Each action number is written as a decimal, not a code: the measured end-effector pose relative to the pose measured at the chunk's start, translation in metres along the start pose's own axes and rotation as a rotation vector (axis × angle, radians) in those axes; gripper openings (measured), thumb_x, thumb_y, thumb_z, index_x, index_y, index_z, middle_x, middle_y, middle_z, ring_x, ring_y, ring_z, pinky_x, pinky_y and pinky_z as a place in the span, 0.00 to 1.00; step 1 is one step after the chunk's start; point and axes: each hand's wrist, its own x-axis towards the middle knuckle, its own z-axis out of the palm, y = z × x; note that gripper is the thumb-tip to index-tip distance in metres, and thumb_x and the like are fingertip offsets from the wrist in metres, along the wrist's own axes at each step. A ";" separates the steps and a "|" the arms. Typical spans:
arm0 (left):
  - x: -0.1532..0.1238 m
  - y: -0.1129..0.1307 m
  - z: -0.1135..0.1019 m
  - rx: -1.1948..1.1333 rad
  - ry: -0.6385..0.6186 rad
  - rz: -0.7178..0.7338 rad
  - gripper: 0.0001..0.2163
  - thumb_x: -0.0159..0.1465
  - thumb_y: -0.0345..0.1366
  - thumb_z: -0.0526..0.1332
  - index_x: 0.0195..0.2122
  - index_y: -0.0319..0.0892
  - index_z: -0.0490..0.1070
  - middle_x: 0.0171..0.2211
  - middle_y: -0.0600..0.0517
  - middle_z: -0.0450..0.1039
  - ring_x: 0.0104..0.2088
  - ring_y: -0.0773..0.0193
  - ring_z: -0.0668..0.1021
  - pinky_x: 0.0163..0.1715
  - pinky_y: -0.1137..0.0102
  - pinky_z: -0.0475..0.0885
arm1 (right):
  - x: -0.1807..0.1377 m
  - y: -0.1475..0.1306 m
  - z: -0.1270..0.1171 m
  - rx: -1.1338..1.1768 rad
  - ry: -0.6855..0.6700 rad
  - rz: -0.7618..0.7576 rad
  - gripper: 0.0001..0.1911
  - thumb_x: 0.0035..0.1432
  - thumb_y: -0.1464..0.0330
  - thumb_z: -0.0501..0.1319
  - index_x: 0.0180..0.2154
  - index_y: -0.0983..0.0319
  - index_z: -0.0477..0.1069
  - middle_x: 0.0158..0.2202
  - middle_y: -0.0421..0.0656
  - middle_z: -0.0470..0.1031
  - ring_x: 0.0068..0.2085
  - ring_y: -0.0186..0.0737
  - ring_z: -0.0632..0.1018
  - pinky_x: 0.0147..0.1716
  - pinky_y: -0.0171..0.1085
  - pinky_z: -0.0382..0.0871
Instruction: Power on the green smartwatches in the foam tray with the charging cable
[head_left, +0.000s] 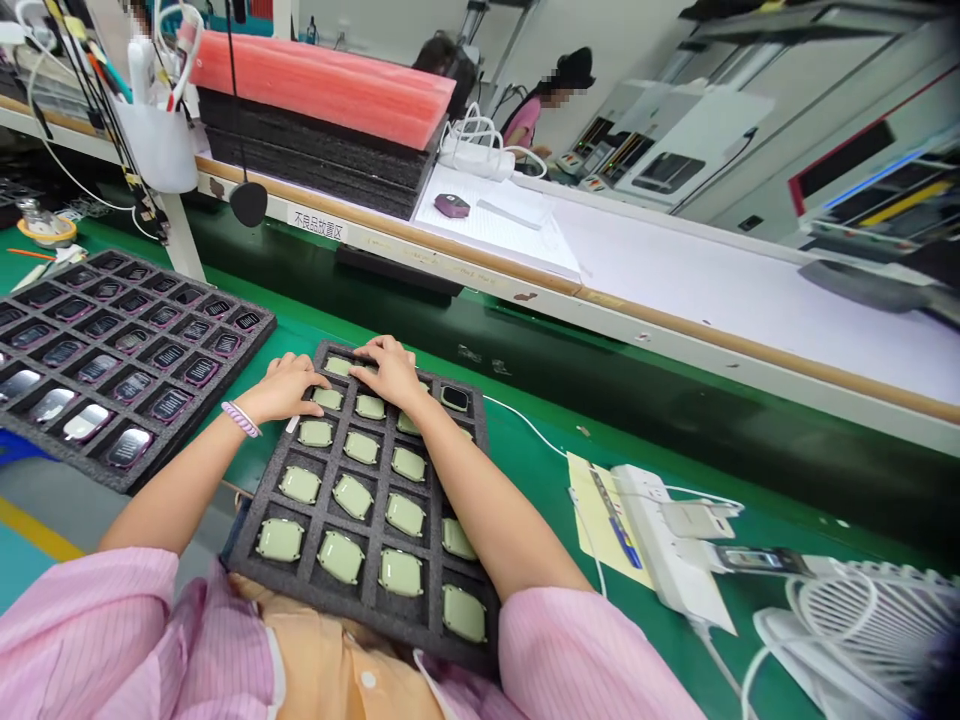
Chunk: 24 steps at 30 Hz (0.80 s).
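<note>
A dark grey foam tray [382, 482] lies in front of me, its near end at my lap. Light green watch-shaped cases [361, 447] sit in its compartments, some slightly tilted. In the far right compartment is a piece with a dark screen [454, 398]. My left hand [286, 388] rests at the tray's far left edge, thumb and fingers apart beside a green case [327, 399]. Over the far row lies my right hand [391, 372], fingers spread and touching the tray area there; its forearm hides part of the right-hand columns. Neither hand visibly lifts a case.
To the left stands another foam tray [150, 395] of dark-screened watches. A white power strip [660, 540], a blue pen [624, 540] and cables lie at right. Beyond, a shelf [675, 270] holds black foam sheets [315, 150] and a pink foam slab [322, 85]. A person [525, 115] works behind it.
</note>
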 end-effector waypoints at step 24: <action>0.023 0.004 0.007 0.004 0.057 0.069 0.27 0.63 0.52 0.61 0.65 0.64 0.70 0.63 0.47 0.52 0.66 0.70 0.52 0.79 0.57 0.53 | 0.023 -0.014 0.018 -0.003 -0.063 -0.007 0.27 0.63 0.54 0.63 0.61 0.52 0.76 0.67 0.43 0.55 0.69 0.31 0.61 0.78 0.51 0.54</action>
